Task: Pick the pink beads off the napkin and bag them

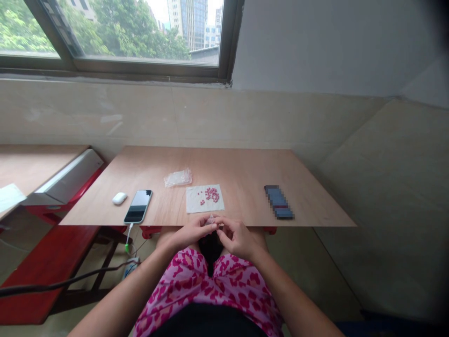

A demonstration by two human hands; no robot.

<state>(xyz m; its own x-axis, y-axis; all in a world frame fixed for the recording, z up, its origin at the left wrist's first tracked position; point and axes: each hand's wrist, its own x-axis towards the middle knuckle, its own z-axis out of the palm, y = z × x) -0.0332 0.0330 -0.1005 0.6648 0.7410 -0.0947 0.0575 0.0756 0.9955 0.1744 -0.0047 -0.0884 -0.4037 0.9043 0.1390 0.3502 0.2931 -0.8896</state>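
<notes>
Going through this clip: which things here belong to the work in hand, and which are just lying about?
Work in hand:
- left hand and right hand, pinching a small item between them
- pink beads
- white sheet under the beads

Lying about:
- clear plastic bag
- smartphone
- white computer mouse
- blurred dark blue object

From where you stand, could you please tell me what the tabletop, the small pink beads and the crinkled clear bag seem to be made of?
The tabletop looks like bare plywood, with pale wood grain and a matt finish. The pink beads look like smooth plastic, though they are too small to be sure. The clear bag looks like thin plastic film, creased and shiny.
</notes>
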